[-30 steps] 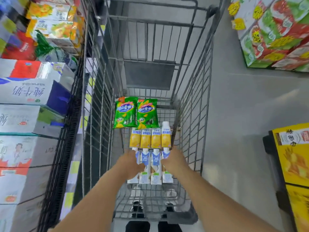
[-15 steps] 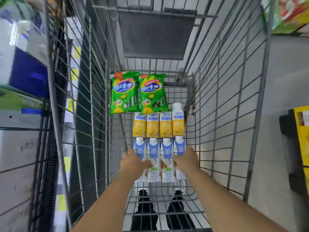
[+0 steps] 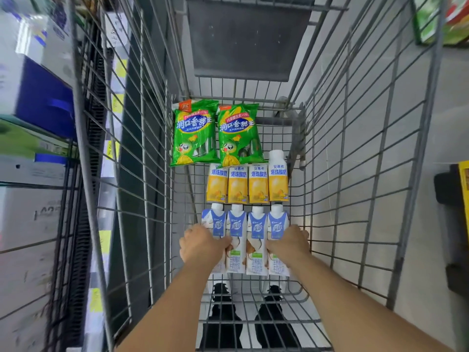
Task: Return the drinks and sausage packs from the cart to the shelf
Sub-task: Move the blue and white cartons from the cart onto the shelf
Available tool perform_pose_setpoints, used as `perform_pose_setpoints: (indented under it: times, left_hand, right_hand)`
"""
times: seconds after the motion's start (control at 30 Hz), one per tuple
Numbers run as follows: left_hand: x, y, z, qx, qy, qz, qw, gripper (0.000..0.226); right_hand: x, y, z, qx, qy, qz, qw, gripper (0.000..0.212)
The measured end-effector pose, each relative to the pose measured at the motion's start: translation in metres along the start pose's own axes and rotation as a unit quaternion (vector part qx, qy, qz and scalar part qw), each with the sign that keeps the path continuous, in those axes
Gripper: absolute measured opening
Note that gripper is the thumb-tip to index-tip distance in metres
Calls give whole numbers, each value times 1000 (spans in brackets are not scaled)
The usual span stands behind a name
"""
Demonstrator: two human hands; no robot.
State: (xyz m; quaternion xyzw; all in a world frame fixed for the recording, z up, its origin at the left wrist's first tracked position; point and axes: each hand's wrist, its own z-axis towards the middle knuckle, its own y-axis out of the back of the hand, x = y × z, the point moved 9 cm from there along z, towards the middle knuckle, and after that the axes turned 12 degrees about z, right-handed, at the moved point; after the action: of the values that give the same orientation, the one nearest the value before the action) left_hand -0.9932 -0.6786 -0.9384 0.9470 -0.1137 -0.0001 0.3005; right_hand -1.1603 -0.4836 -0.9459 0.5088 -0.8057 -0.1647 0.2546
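Inside the wire cart [image 3: 355, 174] lie two green sausage packs [image 3: 215, 133] at the far end, a row of several yellow drink bottles [image 3: 247, 184] in the middle, and a row of several blue-and-white drink cartons [image 3: 256, 237] nearest me. My left hand [image 3: 200, 246] presses on the left end of the carton row, fingers curled over the leftmost cartons. My right hand [image 3: 289, 245] clasps the right end of the same row. Both hands squeeze the row between them.
Shelves with stacked boxes [image 3: 33, 97] run along the left of the cart. Green product cases [image 3: 431, 19] stand at the top right and a yellow box [image 3: 463, 181] at the right edge. My black shoes [image 3: 223, 323] show through the cart floor.
The view has moved closer and lower into the cart. Both hands have stayed on the ends of the blue-and-white carton row, closing a little tighter around it.
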Motion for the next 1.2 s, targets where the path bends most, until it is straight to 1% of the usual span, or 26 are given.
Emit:
perform_pose_setpoints:
  times: [0.03, 0.07, 0.1, 0.17, 0.23, 0.33, 0.43, 0.53, 0.6, 0.67, 0.83, 0.93, 1.0, 1.1, 1.2]
  left_hand:
    - [1, -2, 1, 21, 7, -17, 1000, 79]
    - [2, -5, 1, 43, 11, -51, 998, 73]
    - [2, -7, 1, 56, 13, -93, 994, 62]
    - [3, -10, -1, 57, 16, -132, 990, 44]
    - [0, -6, -9, 49, 0, -141, 989, 41]
    - [-2, 9, -28, 48, -16, -157, 986, 47]
    - [-5, 38, -55, 46, -48, -181, 981, 33]
    - [-14, 93, -91, 16, -100, -203, 974, 35]
    - [-21, 142, -120, -16, -131, -199, 971, 41]
    - [-26, 194, -150, -55, -157, -196, 966, 43]
    - [-25, 322, -237, -154, -210, -227, 938, 33]
    - [-17, 387, -292, -200, -244, -258, 913, 31]
    - [-9, 423, -325, -223, -259, -281, 897, 31]
    - [7, 469, -369, -262, -279, -314, 869, 26]
    - [29, 506, -414, -308, -283, -335, 845, 26]
  right_hand:
    - [3, 0, -1, 2, 9, 14, 1000, 55]
    - [5, -1, -1, 6, 17, 27, 999, 51]
    - [7, -1, -2, 9, 24, 27, 999, 48]
    - [13, 0, -4, 12, 51, -5, 999, 46]
    - [22, 3, -10, 14, 84, -31, 996, 43]
    - [36, 10, -28, 29, 97, -23, 995, 42]
    - [63, 35, -61, 28, 114, -28, 993, 42]
    - [108, 75, -105, 15, 154, -38, 987, 42]
    - [143, 107, -140, 0, 179, -36, 983, 42]
    - [176, 138, -179, -14, 205, -25, 978, 43]
    - [252, 212, -277, -44, 288, 13, 957, 36]
    - [294, 248, -336, -51, 346, 47, 936, 29]
    - [319, 270, -376, -61, 381, 63, 921, 29]
    - [354, 299, -432, -81, 435, 60, 895, 30]
    - [381, 317, -481, -81, 479, 50, 873, 30]
